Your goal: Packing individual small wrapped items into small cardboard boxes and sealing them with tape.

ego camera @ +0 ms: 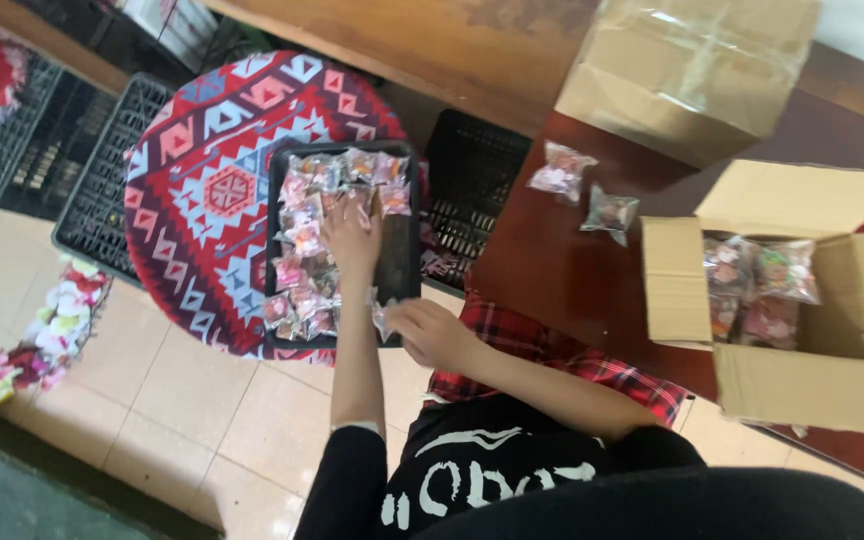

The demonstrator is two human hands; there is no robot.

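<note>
Black tray (pixel 404 262) of wrapped packets (pixel 304 238) atop red patterned round stool (pixel 202 190).

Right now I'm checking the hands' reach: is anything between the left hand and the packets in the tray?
Nothing visible. The left hand already rests on the packets in the black tray; the right hand holds one packet at the tray's near edge.

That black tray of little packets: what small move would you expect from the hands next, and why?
Probably the right hand sets its clear packet into the black tray. It hovers at the tray's near edge, the right side is still bare, and the left hand rests on the packed packets.
</note>
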